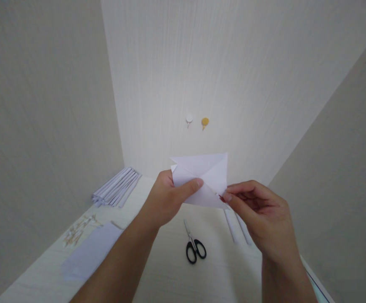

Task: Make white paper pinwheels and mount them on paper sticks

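A white folded paper envelope [213, 172] is held up above the table, its creased flaps facing me. My left hand [170, 198] grips its left side, thumb pressed flat on the front and the fingers hidden behind. At the lower right edge, my right hand [258, 210] has thumb and forefinger pinched together along a diagonal seam. Something small and dark shows at those fingertips, too small to name. Below the envelope, scissors [192, 242] with black handles lie on the table, blades pointing away from me.
On the left lies a stack of rolled paper tubes [116, 187]. Nearer are several thin sticks resembling cotton swabs [80, 229] and white paper sheets [91, 250]. Two more paper tubes [232, 227] lie by my right hand. A white hook [189, 118] and a yellow hook [205, 121] are on the wall.
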Demonstrator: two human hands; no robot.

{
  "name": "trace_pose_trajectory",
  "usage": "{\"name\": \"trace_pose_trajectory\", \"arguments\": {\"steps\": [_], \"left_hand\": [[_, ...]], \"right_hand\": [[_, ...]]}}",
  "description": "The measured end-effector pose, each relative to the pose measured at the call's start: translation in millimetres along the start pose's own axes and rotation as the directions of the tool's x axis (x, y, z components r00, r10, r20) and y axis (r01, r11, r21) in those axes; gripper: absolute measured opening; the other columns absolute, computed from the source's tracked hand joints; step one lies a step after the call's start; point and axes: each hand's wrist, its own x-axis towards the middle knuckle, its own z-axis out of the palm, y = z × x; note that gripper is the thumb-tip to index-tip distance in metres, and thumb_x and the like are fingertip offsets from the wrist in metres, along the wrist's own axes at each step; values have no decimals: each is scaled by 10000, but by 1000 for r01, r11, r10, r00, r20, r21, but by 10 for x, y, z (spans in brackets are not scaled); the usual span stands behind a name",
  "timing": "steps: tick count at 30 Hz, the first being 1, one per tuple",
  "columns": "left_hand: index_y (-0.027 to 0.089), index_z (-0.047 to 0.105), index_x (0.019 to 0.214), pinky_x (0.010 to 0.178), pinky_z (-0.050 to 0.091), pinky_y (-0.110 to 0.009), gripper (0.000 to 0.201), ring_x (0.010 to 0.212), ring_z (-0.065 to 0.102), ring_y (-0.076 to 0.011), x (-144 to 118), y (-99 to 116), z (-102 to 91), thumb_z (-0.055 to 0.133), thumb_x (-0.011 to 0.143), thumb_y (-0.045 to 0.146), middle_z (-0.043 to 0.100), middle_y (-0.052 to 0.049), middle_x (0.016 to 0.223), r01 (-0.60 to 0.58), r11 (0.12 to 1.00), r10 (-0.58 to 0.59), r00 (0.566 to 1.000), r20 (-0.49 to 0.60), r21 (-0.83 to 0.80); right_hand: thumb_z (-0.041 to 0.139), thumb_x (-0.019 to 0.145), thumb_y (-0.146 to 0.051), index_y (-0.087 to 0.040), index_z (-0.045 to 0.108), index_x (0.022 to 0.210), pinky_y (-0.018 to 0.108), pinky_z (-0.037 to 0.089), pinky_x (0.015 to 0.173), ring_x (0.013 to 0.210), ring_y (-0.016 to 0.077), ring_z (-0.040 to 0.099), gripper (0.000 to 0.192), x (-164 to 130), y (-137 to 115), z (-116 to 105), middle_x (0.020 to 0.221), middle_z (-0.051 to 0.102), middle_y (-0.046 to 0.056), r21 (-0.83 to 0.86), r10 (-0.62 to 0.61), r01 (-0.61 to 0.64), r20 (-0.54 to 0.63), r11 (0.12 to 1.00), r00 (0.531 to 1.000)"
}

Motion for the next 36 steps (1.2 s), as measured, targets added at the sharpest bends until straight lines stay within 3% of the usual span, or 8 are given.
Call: {"name": "trace_pose_trajectory", "arguments": {"steps": [25,28,33,36], "left_hand": [[149,823,1008,704,586,-281,320,819,764,-221,-7,-14,13,850,783,374,836,-100,1005,-9,999,8,1000,-9,-33],[140,822,955,670,566,-267,311,763,742,-200,-1,-21,20,872,751,370,833,-98,971,-18,999,17,1000,-25,-30],[135,797,835,613,527,-257,304,668,682,-168,27,-63,0,887,719,401,794,-63,808,-18,999,16,997,-75,-29],[136,802,844,629,527,-262,298,688,676,-169,33,-70,-15,878,726,399,790,-65,822,-36,999,36,997,-75,5]], "right_hand": [[865,811,-229,-251,753,868,206,530,639,723,120,676,127,4,-23,34,815,744,-3,73,4,-3,-14,997,1000],[859,816,-231,-247,728,889,204,521,636,719,116,659,151,-8,-27,42,808,725,-8,114,10,-12,12,993,1000],[856,832,-246,-238,669,900,225,533,674,744,128,672,199,1,-3,24,807,724,-7,182,81,-115,182,977,980],[859,833,-246,-237,670,863,233,563,750,837,139,712,191,33,8,-19,907,769,11,209,67,-90,117,974,991]]}}
